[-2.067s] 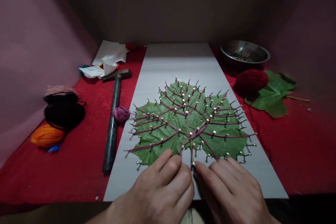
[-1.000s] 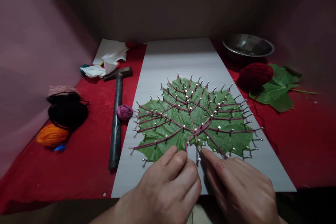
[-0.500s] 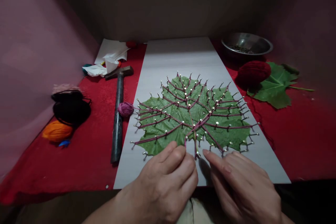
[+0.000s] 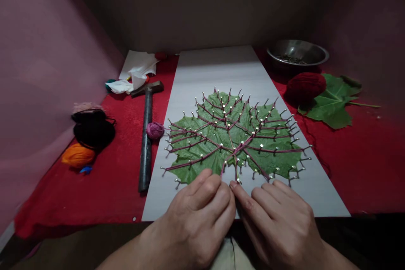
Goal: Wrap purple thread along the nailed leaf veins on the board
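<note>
Steel bowl [image 4: 311, 53] far right, nails [image 4: 289, 59] heaped inside. Green leaf [image 4: 218, 136] lies on the white board [image 4: 215, 67], purple yarn [image 4: 247, 140] strung across it. My left hand [image 4: 202, 215]: fingers curled together, clamped on a strand below the leaf. Right hand [image 4: 281, 219]: index tip beside bottom nail [image 4: 238, 180]; can't tell if it's gripping.

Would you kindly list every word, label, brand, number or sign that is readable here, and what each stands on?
There are none: no lettering, number or sign can be read on the white board, the hammer, the metal bowl, the white paper or anything else in view.
</note>
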`<state>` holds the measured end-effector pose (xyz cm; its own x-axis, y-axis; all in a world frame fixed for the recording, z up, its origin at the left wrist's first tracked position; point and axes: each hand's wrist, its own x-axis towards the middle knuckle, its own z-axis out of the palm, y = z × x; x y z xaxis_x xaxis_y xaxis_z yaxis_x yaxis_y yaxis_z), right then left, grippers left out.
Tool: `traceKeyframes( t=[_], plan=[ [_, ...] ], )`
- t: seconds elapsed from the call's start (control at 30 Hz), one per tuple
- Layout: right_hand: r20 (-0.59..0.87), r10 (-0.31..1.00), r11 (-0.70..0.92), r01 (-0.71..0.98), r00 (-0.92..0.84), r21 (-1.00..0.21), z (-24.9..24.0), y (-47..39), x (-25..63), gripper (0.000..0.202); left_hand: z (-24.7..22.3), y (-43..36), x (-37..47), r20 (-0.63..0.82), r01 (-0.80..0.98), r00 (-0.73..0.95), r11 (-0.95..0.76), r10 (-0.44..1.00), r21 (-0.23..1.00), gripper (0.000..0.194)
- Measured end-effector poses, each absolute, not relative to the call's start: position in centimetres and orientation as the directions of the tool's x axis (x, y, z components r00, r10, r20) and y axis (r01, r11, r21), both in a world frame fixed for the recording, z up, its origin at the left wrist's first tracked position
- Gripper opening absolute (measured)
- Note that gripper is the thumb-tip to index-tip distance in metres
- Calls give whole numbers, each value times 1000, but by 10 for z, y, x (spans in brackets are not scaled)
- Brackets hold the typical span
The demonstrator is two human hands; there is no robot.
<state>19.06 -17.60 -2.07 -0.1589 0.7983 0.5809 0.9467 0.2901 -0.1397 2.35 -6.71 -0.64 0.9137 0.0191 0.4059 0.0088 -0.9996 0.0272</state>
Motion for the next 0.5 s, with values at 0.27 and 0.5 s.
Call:
traceKeyframes(
  t=[0.27,0.5],
  plan=[
    [619,785,213,942,-8,-258,-25,-174,183,19,1,-66,20,422,9,906,-1000,5,-8,31],
    [621,784,198,944,8,-262,-29,-173,181,22,7,-63,17,395,43,918,-998,23,-42,31]
  ],
)
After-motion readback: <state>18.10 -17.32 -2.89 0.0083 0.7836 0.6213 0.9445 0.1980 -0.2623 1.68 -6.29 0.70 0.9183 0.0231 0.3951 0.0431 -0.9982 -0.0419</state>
